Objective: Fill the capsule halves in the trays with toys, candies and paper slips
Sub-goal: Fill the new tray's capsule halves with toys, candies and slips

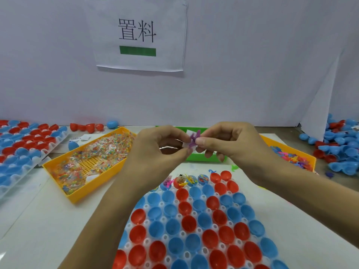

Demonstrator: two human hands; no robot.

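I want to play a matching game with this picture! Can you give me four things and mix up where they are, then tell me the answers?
Things:
1. purple toy
2. candy tray
3. paper sign
4. loose capsule pile

Places:
A. on the wall
B. far right of the table
C. pinched between both hands
D. left of the hands

Pairs: 1-C, 2-D, 3-A, 4-B

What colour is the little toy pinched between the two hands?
Purple; the toy shows in the head view, pinched with a white slip.
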